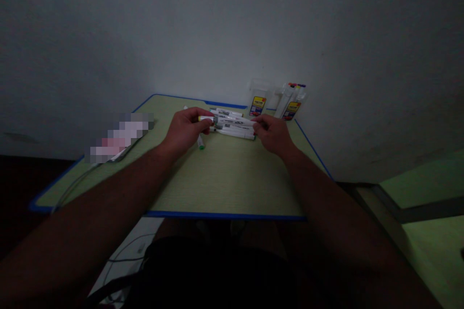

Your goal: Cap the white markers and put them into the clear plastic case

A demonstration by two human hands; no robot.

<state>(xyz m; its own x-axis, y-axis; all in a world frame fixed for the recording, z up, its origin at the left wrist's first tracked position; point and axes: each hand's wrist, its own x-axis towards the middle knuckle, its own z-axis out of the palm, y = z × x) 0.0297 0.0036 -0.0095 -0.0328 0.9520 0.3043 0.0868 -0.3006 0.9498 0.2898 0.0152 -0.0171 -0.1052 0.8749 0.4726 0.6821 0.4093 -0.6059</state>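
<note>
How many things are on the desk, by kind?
Markers bunched between the left hand and right hand: about 6, overlapping, so the count is unsure
Green-capped marker lying apart: 1
Clear boxes by the wall: 2, one holding markers
Blurred-out item at the left: 1
Total: about 10

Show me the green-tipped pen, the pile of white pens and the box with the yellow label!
green-tipped pen (200, 144), head view, green cap.
pile of white pens (234, 125), head view, middle barrels.
box with the yellow label (257, 105), head view, label.
</note>
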